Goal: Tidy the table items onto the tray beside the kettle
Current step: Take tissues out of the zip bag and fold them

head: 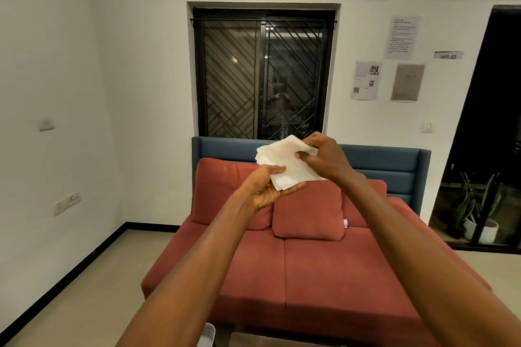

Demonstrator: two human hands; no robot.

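A white paper napkin [284, 162] is held up in the air in front of me, over the sofa. My left hand [265, 187] grips its lower edge, thumb on top and fingers underneath. My right hand [321, 156] pinches the upper right corner with curled fingers. Both arms are stretched forward. No tray or kettle is in view, and the table shows only as a sliver at the bottom edge.
A red sofa [310, 270] with cushions stands straight ahead below a barred window [263, 73]. A white object [207, 334] pokes in at the bottom edge. A potted plant [476, 214] stands at the right by a dark doorway.
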